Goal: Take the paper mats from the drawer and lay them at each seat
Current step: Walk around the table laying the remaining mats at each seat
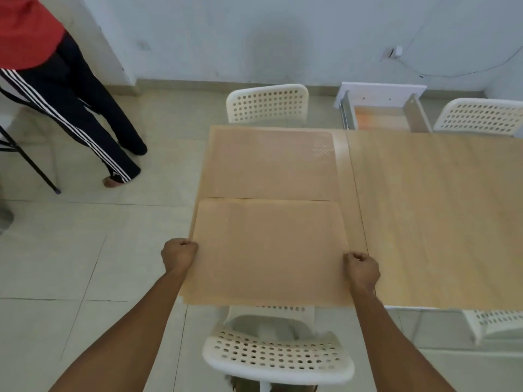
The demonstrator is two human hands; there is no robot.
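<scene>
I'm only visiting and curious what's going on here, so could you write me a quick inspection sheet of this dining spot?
Surface: wooden table, pale top.
Job's things: far mat flat at the far seat; near mat held at both side edges; drawer open.
Clutter: nothing seen.
Hands: left hand and right hand each grip the near mat.
Cables: a thin wire runs along the wall.
Surroundings: white perforated chairs, tiled floor, a standing person at left.

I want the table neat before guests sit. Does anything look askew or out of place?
The drawer across the table stands pulled open. The near mat, gripped by both hands, overhangs the table's near edge; the far mat lies flat.
</scene>
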